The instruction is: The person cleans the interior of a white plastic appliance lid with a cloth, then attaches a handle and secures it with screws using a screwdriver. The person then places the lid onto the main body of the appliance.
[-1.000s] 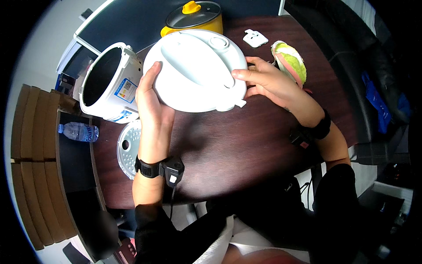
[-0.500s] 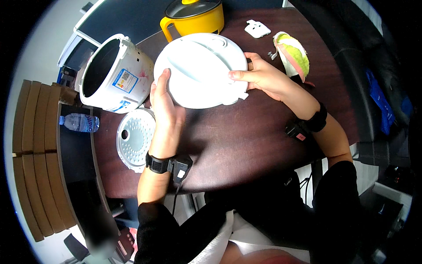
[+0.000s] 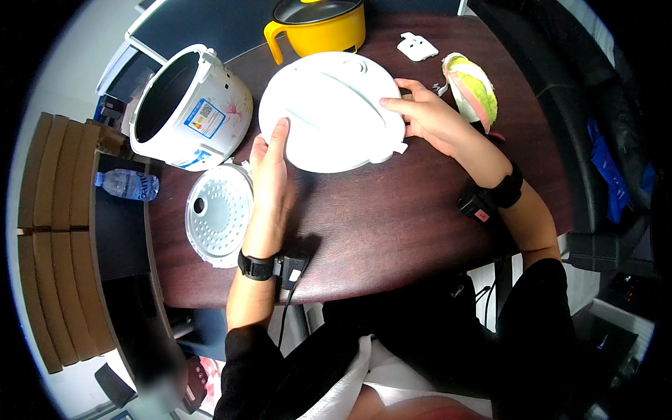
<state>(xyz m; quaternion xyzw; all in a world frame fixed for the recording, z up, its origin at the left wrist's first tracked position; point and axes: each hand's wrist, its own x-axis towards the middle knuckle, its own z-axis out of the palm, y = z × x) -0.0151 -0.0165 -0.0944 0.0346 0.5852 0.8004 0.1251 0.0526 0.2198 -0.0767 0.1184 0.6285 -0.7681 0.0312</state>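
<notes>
The left hand (image 3: 270, 169) and right hand (image 3: 430, 117), both half-curled, held opposite edges of a glossy white round plastic lid (image 3: 329, 115) over the dark reddish-brown table (image 3: 364, 231). A looser grip could have let its smooth rim slip; a leftward drop might have struck the pale perforated plastic disc (image 3: 222, 210); a forward push, the yellow, handled pot (image 3: 329, 36).

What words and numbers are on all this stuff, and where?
White pot: blue-edged label, blue patch below; print too small to read.
Bottle: big letters, which I won't copy out.
Right wrist box: pink tag, too small to read.
White lid: no writing visible.
</notes>
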